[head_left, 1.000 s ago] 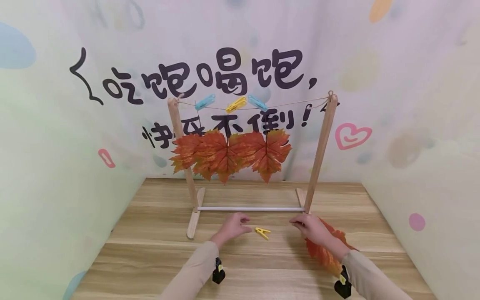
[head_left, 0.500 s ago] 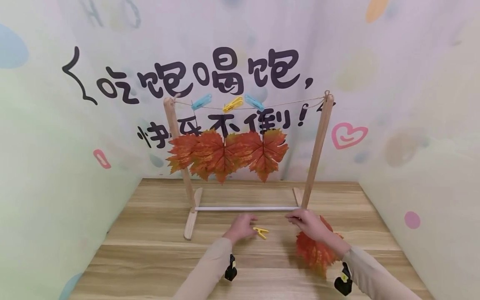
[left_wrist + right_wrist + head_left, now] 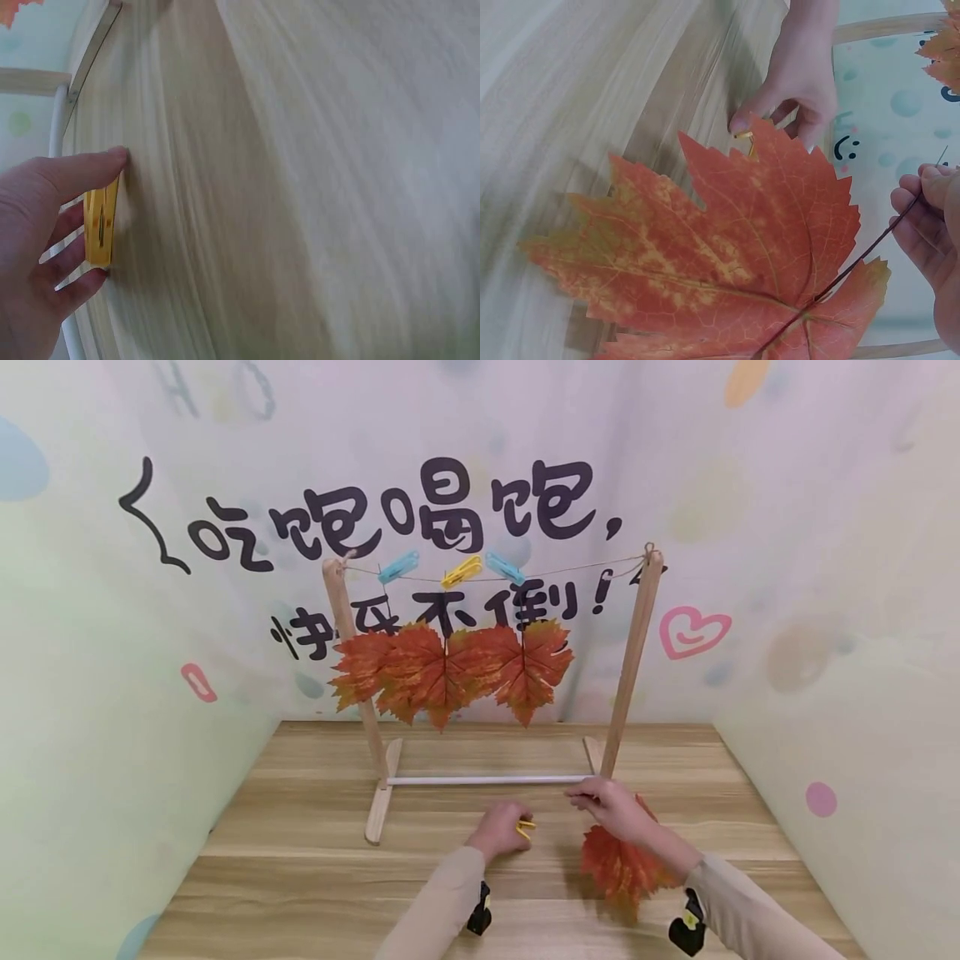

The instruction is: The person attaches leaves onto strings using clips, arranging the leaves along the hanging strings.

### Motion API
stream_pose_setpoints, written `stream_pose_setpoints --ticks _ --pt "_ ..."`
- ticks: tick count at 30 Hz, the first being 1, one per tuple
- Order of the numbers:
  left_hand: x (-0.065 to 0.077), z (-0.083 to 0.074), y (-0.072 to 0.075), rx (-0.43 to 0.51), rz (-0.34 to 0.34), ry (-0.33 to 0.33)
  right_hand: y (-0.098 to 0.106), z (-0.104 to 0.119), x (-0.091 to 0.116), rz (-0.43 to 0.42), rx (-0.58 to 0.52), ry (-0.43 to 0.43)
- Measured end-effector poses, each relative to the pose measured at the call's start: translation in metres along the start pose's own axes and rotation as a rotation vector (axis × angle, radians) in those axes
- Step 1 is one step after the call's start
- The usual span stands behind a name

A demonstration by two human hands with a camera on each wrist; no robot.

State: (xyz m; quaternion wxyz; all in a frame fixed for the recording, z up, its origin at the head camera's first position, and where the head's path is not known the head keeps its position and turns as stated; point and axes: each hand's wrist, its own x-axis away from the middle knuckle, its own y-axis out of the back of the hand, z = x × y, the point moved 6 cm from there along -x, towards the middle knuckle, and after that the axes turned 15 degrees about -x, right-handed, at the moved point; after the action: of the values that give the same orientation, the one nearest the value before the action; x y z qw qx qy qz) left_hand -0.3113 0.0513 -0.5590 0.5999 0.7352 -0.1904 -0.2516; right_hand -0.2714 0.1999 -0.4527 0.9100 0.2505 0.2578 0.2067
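Note:
My left hand (image 3: 499, 830) is low over the table, its thumb and fingers around a yellow clothespin (image 3: 100, 225). In the left wrist view the thumb lies across one end of the pin, with the fingers behind and below it. My right hand (image 3: 613, 810) pinches the thin dark stem (image 3: 861, 259) of an orange-red artificial maple leaf (image 3: 727, 247) between thumb and fingertips. The leaf blade hangs below that hand, and in the right wrist view it partly hides the clothespin.
Behind the hands stands a wooden rack with a right post (image 3: 632, 668), a left post (image 3: 352, 652) and a white crossbar (image 3: 487, 780). On its string, two blue clothespins (image 3: 398, 567) and a yellow peg (image 3: 461, 572) hold several similar leaves (image 3: 442, 672). A printed wall closes the back.
My left hand has moved right to the yellow clothespin on the table and closed its fingers around it. The right hand keeps the stem, while its leaf has swung slightly left.

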Motion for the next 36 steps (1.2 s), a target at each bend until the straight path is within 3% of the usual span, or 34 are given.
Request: stream_pose_setpoints --ticks 4,12,18,22,28,33,36 --pt "0.001 -0.005 -0.001 -0.019 -0.02 -0.013 -0.003 0.0 0.0 0.012 -0.021 -0.024" --pt "0.007 0.0 0.001 0.053 -0.038 0.051 -0.005 0.003 0.0 0.016 -0.023 -0.03" --pt "0.019 0.017 0.009 0.236 -0.008 0.132 -0.007 0.006 0.0 0.026 -0.082 -0.041" --pt "0.027 0.036 0.018 0.283 -0.009 0.163 -0.006 0.006 0.002 0.019 -0.098 -0.056" --pt "0.025 0.054 0.045 0.287 -0.056 0.122 -0.003 0.007 0.002 0.015 -0.099 -0.075" --pt "0.02 0.057 0.079 0.239 -0.1 0.088 0.006 0.01 -0.003 -0.014 -0.107 -0.063" --pt "0.017 0.057 0.097 0.257 -0.101 0.083 0.014 0.013 -0.006 -0.035 -0.1 -0.066"
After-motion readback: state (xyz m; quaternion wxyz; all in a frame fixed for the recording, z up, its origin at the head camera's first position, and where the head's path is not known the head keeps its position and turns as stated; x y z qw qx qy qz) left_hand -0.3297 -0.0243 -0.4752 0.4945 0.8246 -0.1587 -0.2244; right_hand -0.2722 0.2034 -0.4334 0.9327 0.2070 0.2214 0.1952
